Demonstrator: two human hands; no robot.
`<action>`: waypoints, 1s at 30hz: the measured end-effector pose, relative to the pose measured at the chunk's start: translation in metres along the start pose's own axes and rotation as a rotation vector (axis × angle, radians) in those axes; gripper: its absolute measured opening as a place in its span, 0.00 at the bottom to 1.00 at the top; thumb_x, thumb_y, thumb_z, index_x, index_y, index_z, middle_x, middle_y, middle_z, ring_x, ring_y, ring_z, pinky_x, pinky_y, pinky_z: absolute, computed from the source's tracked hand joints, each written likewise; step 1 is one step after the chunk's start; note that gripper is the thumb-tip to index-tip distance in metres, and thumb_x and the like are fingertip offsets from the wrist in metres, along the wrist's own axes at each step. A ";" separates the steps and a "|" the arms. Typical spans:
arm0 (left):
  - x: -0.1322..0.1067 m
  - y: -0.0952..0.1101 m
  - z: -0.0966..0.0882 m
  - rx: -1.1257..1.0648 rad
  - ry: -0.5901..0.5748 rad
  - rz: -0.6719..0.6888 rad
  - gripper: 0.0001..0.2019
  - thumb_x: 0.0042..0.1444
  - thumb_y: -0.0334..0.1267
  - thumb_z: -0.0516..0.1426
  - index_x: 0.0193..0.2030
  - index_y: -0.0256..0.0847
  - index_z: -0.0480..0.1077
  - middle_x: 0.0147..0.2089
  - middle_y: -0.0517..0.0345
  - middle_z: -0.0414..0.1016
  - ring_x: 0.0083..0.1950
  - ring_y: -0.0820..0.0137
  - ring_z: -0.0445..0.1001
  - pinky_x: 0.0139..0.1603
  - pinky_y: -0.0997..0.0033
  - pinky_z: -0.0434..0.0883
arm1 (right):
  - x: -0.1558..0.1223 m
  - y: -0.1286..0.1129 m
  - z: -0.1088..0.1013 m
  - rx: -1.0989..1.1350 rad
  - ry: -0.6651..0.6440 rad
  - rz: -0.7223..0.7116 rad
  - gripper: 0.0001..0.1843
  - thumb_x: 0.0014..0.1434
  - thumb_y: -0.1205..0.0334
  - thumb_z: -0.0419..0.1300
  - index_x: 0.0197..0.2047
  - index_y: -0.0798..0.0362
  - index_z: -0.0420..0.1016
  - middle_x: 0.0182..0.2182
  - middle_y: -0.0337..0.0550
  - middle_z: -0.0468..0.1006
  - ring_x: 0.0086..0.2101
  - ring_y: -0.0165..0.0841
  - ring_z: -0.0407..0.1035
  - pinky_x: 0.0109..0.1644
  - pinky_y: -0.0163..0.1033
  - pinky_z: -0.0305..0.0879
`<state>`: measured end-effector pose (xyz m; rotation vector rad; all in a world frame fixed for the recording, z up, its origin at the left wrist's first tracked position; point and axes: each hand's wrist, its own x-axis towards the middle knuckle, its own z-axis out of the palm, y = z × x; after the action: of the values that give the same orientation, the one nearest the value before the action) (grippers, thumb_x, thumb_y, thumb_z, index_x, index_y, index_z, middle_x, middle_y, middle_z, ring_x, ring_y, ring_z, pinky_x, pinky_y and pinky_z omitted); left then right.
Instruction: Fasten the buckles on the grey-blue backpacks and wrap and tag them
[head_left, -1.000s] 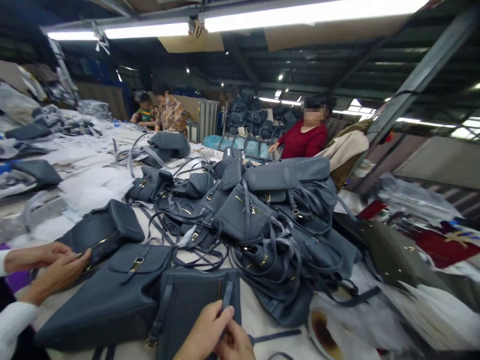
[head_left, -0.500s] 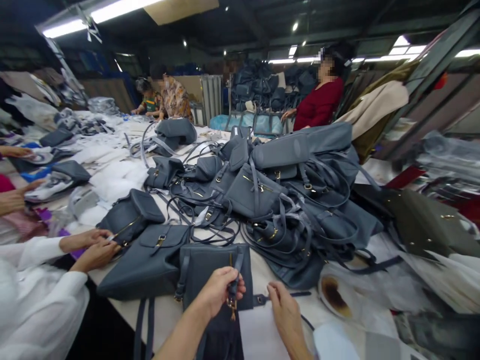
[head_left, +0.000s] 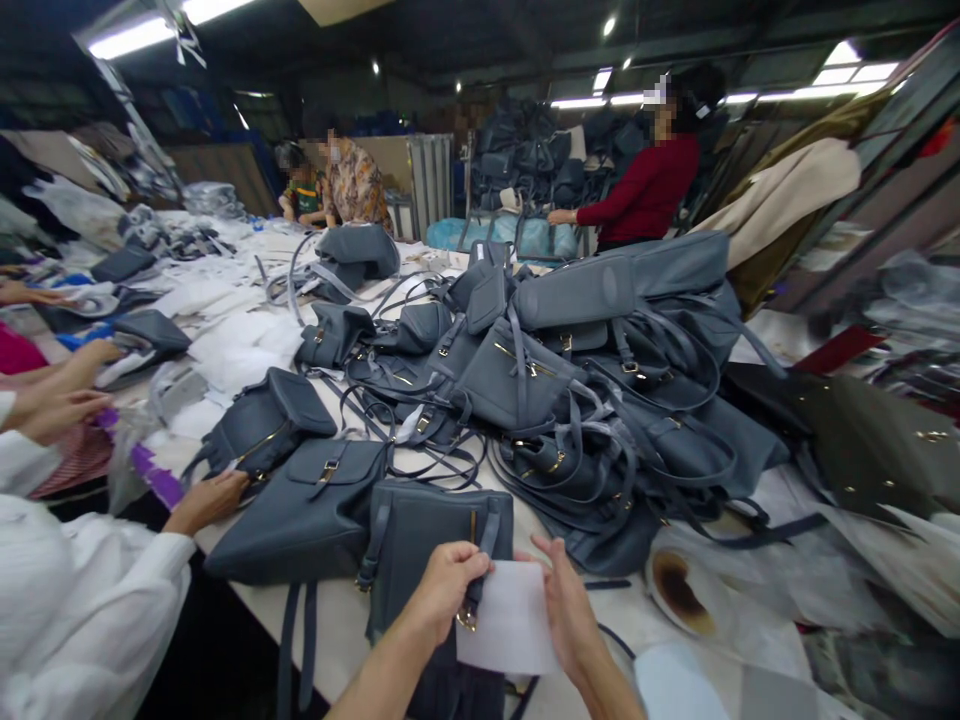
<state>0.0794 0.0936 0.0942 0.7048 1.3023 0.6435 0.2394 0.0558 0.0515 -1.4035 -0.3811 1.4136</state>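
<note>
My left hand [head_left: 451, 585] is closed on a dark blue-grey strap [head_left: 489, 535] with a gold buckle [head_left: 466, 622] at its end. The strap belongs to the backpack [head_left: 431, 525] lying in front of me. A white sheet of paper [head_left: 514, 625] is over the lower part of the bag, and its upper left corner meets my left fingertips. My right hand [head_left: 570, 615] grips the paper's right edge, with the fingertips pointing up and partly apart. Another blue-grey backpack [head_left: 307, 510] lies close on the left.
A heap of blue-grey bags [head_left: 525, 380] with tangled straps fills the middle of the table. A dish with a brown stain [head_left: 679, 590] is at right. On the left a co-worker's hand [head_left: 214, 500] touches a small backpack [head_left: 262, 425]. Other people stand at the back.
My right hand has taken hold of the paper and raised it from beside the bag to the strap. The nearest co-worker's one hand has moved away from the small backpack.
</note>
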 end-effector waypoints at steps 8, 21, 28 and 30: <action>-0.004 -0.009 0.014 -0.063 -0.053 -0.038 0.29 0.29 0.63 0.66 0.25 0.36 0.70 0.21 0.64 0.62 0.24 0.75 0.58 0.28 0.72 0.56 | -0.040 0.023 -0.037 0.290 -0.040 0.190 0.26 0.38 0.50 0.76 0.39 0.55 0.78 0.36 0.48 0.84 0.38 0.43 0.76 0.42 0.45 0.73; -0.002 -0.003 0.007 0.154 0.053 0.136 0.13 0.41 0.46 0.62 0.20 0.36 0.75 0.35 0.52 0.71 0.39 0.64 0.69 0.40 0.68 0.62 | -0.003 0.010 0.002 -0.083 -0.281 0.039 0.26 0.44 0.44 0.71 0.41 0.55 0.80 0.31 0.43 0.83 0.33 0.42 0.75 0.40 0.44 0.70; 0.006 -0.007 0.011 0.265 0.171 0.234 0.03 0.39 0.35 0.58 0.19 0.39 0.70 0.27 0.61 0.64 0.31 0.69 0.65 0.34 0.70 0.60 | 0.000 0.008 0.011 0.094 -0.257 0.113 0.25 0.46 0.47 0.71 0.43 0.54 0.79 0.32 0.44 0.84 0.32 0.42 0.76 0.37 0.43 0.71; 0.006 -0.006 0.013 0.285 0.187 0.268 0.02 0.39 0.33 0.58 0.20 0.39 0.69 0.27 0.62 0.64 0.31 0.70 0.64 0.34 0.72 0.60 | -0.001 0.008 0.017 0.146 -0.243 0.111 0.24 0.47 0.48 0.72 0.43 0.53 0.78 0.34 0.44 0.84 0.34 0.43 0.77 0.39 0.44 0.71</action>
<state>0.0931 0.0930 0.0869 1.0858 1.5031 0.7618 0.2214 0.0590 0.0496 -1.1524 -0.3515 1.6755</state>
